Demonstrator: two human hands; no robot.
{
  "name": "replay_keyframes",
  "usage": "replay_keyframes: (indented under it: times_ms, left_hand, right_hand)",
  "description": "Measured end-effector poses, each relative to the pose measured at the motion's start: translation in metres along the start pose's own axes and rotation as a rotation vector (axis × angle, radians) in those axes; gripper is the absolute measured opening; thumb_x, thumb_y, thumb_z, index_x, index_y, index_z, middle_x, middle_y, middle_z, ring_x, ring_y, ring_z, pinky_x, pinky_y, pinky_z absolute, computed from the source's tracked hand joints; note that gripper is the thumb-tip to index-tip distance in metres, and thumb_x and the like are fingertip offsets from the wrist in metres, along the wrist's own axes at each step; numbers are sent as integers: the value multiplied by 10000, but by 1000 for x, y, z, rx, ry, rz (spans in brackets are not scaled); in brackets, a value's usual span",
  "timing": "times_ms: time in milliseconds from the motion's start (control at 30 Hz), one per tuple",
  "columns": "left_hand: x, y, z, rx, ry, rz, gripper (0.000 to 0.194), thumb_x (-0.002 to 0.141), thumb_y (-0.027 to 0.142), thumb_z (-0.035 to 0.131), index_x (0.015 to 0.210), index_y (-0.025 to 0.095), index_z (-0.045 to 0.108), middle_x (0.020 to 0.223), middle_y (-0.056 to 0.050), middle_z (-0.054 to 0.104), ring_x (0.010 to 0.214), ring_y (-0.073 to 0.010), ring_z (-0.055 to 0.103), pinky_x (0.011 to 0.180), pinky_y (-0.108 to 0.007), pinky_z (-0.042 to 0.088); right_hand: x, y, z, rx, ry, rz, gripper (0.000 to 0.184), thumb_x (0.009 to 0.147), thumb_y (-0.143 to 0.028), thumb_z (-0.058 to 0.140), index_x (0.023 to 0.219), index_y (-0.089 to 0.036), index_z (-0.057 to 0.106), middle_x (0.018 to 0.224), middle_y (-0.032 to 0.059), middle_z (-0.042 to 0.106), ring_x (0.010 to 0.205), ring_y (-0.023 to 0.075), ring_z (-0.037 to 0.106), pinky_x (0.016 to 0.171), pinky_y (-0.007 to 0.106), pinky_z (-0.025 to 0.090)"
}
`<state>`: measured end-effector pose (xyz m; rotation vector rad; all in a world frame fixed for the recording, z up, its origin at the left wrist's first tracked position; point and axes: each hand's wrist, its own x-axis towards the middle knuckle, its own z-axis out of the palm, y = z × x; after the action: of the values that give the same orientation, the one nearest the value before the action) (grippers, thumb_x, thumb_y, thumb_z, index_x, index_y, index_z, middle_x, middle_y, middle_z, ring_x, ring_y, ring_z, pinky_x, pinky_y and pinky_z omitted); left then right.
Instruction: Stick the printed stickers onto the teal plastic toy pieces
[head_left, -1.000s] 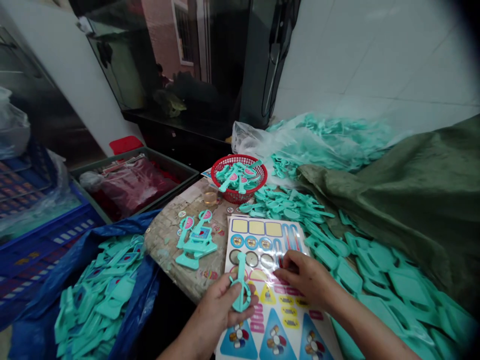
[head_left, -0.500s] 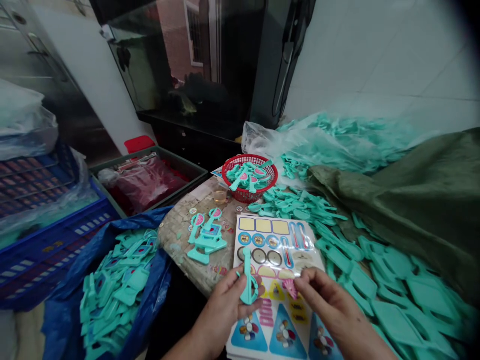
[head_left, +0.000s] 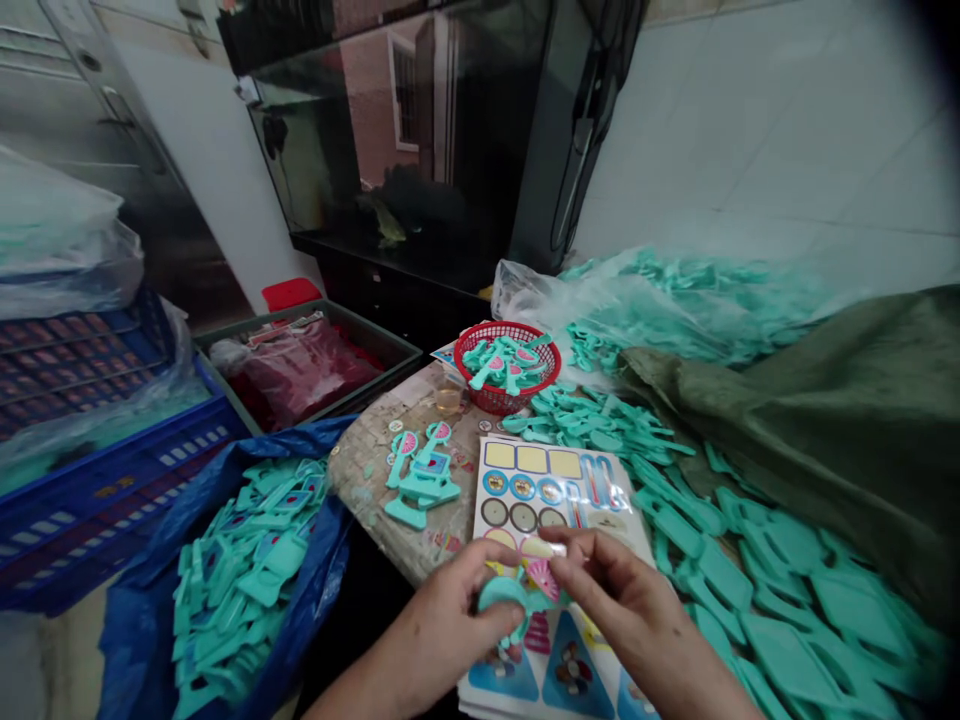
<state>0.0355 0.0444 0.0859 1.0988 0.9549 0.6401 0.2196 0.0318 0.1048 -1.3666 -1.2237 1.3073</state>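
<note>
From where I'm standing, the person's two hands are close together low in the middle of the view, just above a printed sticker sheet (head_left: 556,480). The left hand (head_left: 442,640) curls around a teal plastic toy piece (head_left: 504,598), with its thumb on top and its ring end showing. The right hand (head_left: 622,610) pinches a pink watermelon sticker (head_left: 541,577) between thumb and fingers, right beside the ring; I can't tell whether they touch.

At 11 o'clock, a few assembled teal toys (head_left: 420,485) lie on a worn workbench (head_left: 367,490). Farther out at 12 sits a red plastic basket (head_left: 507,368) holding more of them. A blue bag (head_left: 319,530) full of teal parts (head_left: 247,570) slumps at 9 o'clock. At 3 o'clock, loose teal frames (head_left: 795,620) spread out below a green tarp (head_left: 795,420).
</note>
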Motion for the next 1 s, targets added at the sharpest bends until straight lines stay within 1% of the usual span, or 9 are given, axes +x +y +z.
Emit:
replay_keyframes:
  times_ms: [67, 167, 233, 300, 433, 600, 733, 900, 1000]
  left_hand:
    - [1, 0, -3, -39, 64, 1, 309, 720, 219, 605, 1010, 212, 498, 773, 19, 636, 614, -142, 600, 546, -248, 473]
    - [4, 1, -6, -82, 196, 11, 344, 675, 249, 666, 946, 195, 460, 739, 19, 632, 620, -135, 576, 535, -233, 456]
    - [4, 3, -5, -134, 266, 15, 360, 673, 270, 683, 949, 183, 469, 737, 8, 647, 629, -132, 577, 556, -232, 450]
    - [3, 5, -2, -213, 292, 35, 334, 720, 295, 658, 985, 168, 497, 786, -19, 670, 693, -147, 606, 634, -255, 465]
    - [0, 4, 8, -371, 253, 62, 303, 773, 295, 634, 1028, 150, 555, 871, -53, 690, 784, -172, 636, 746, -292, 469]
    - [-1, -5, 17, -493, 178, 13, 239, 788, 276, 636, 989, 165, 571, 863, -35, 683, 745, -152, 645, 667, -260, 487]
    - [1, -13, 24, -559, 135, 25, 245, 798, 310, 625, 989, 182, 541, 892, -41, 665, 721, -159, 650, 601, -251, 470]
    - [0, -16, 30, -549, 137, 49, 305, 754, 353, 676, 962, 189, 524, 975, -61, 657, 918, -210, 633, 702, -275, 462]
    - [-1, -15, 31, -505, 128, 40, 306, 771, 376, 651, 971, 193, 508, 1011, -81, 654, 957, -231, 621, 669, -272, 448]
  right_hand:
    - [-3, 7, 3, 28, -83, 59, 340, 763, -498, 626, 665, -201, 495, 905, 32, 634, 778, 151, 536, 678, 258, 416]
    - [-13, 18, 8, 98, -163, 138, 343, 790, -501, 600, 684, -201, 471, 724, -26, 572, 586, 86, 423, 534, 203, 343]
    - [-18, 24, 11, 152, -204, 171, 348, 788, -504, 604, 693, -199, 467, 682, -43, 539, 541, 71, 367, 503, 196, 306]
    - [-21, 27, 13, 196, -224, 167, 351, 784, -505, 609, 692, -196, 471, 675, -43, 530, 548, 73, 366, 517, 199, 310]
    - [-19, 27, 13, 213, -145, 176, 375, 774, -548, 589, 679, -204, 474, 598, -59, 471, 520, 81, 352, 483, 200, 305]
    - [-13, 28, 13, 149, 36, 97, 336, 782, -502, 604, 684, -209, 471, 603, -61, 451, 569, 95, 398, 526, 199, 351]
    - [-9, 34, 17, 42, 100, 62, 322, 802, -492, 579, 694, -218, 447, 582, -70, 430, 543, 99, 377, 505, 212, 334]
    - [-6, 38, 19, -60, 140, 50, 336, 807, -519, 548, 693, -221, 440, 624, -55, 448, 582, 113, 390, 524, 227, 327]
    - [-5, 38, 20, -85, 155, 46, 341, 795, -528, 554, 691, -223, 444, 629, -54, 437, 584, 117, 389, 526, 231, 319]
